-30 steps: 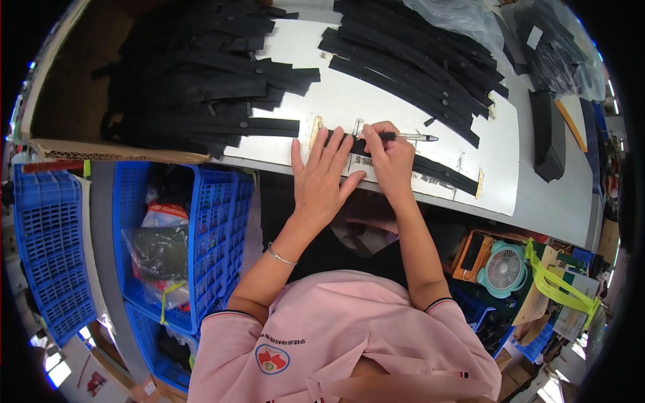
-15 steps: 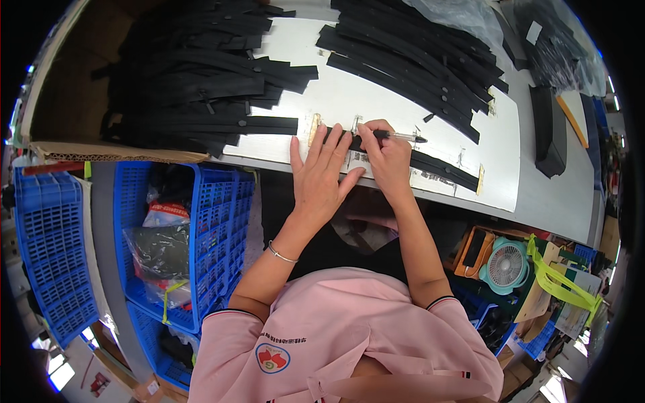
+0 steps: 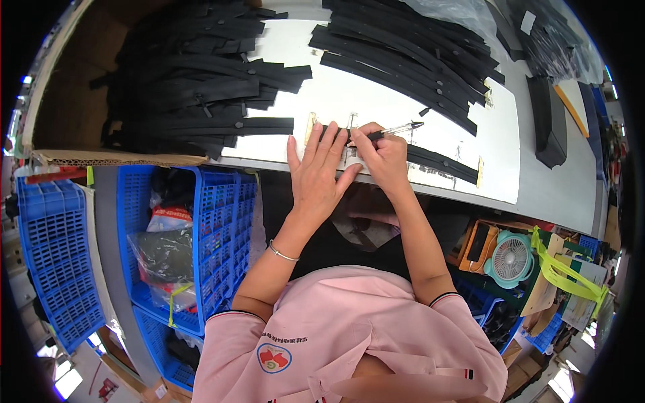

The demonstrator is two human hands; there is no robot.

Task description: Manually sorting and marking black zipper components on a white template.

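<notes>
A black zipper [image 3: 443,163] lies along the near edge of a white board [image 3: 498,134], partly covered by both my hands. My left hand [image 3: 317,171] rests flat on its left end, fingers stretched out and slightly apart. Close beside it, my right hand [image 3: 386,161] grips a pen [image 3: 403,128] with a clear barrel and a black end part. The pen's clear end points up and to the right; its other end is at my fingertips over the zipper. Whether the tip touches the zipper is hidden. Dark marks and yellowish tape patches show on the board around the zipper.
A heap of black zippers [image 3: 195,84] spills from a cardboard box [image 3: 47,121] at left. More zippers [image 3: 403,57] lie at the board's far side. Plastic bags [image 3: 564,50] sit at far right. Below the table stand blue crates [image 3: 218,228] and a small turquoise fan [image 3: 510,260].
The pen in my right hand has tilted, its clear end now higher. My left hand stays flat on the zipper. The whole view has shifted slightly.
</notes>
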